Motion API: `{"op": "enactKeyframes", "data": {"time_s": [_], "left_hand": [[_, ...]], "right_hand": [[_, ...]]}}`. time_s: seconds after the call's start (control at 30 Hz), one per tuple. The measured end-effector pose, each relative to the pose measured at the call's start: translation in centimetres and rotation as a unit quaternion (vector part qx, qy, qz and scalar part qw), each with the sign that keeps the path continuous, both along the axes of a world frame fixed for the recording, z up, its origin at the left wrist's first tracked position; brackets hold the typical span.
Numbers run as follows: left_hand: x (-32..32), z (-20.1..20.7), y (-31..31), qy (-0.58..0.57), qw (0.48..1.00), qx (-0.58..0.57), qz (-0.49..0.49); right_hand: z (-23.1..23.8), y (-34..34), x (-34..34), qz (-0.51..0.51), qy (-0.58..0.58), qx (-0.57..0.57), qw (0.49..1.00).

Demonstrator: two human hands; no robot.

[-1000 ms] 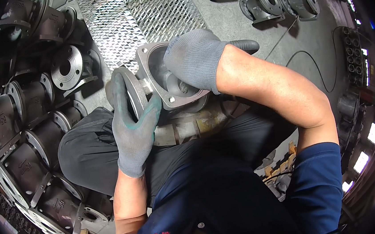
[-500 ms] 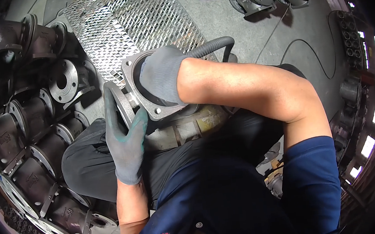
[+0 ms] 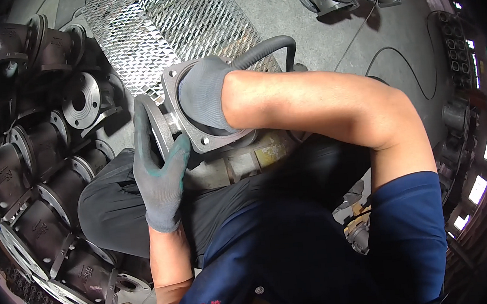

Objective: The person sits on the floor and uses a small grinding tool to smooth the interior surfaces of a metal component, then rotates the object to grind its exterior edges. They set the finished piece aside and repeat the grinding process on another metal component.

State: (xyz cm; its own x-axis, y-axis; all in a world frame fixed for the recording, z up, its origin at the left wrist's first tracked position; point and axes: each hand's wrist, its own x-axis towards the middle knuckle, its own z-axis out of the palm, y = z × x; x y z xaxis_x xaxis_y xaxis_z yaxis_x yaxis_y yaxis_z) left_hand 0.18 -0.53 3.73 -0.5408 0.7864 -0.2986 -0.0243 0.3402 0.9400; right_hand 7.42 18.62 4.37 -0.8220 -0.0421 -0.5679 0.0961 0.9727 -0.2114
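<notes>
Here's the metal housing (image 3: pixel 173 100), just beyond the lap, seemingly propped on a yellowish block (image 3: pixel 230 169). Left hand (image 3: pixel 163 191) clamps its round end plate (image 3: pixel 163 124). Right hand (image 3: pixel 206 94) is in the square mouth (fingers buried, so I can't tell their grip): inside work, I'd judge, and next calls for a steady left hold. Mouth faces up, long axis roughly sideways, plate facing left.
</notes>
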Motion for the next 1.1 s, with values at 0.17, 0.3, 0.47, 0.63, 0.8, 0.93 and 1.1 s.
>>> {"op": "enactKeyframes", "data": {"time_s": [0.17, 0.3, 0.47, 0.63, 0.8, 0.93, 1.1], "left_hand": [[-0.2, 0.1, 0.0, -0.003, 1.0, 0.004, 0.003], [-0.3, 0.3, 0.0, 0.02, 1.0, -0.013, -0.006], [-0.3, -0.3, -0.3, 0.01, 1.0, -0.007, 0.007], [-0.3, -0.3, 0.0, 0.017, 1.0, -0.013, -0.003], [-0.2, -0.9, -0.6, 0.008, 1.0, -0.002, 0.01], [-0.3, -0.8, -0.5, 0.0, 1.0, 0.0, 0.008], [0.1, 0.1, -0.1, -0.016, 1.0, -0.011, 0.016]], "right_hand": [[0.0, 0.4, 0.5, -0.007, 0.028, -0.042, 0.999], [-1.7, -0.1, 0.4, 0.069, 0.037, -0.038, 0.996], [-0.4, 0.5, 0.6, 0.031, 0.038, -0.025, 0.998], [-1.3, -0.4, 1.1, 0.053, 0.113, -0.047, 0.991], [1.8, 1.7, 1.6, -0.067, -0.1, -0.033, 0.992], [2.3, 4.4, 5.3, -0.15, 0.065, 0.015, 0.986], [3.2, 4.2, 5.2, -0.114, 0.021, 0.028, 0.993]]}}
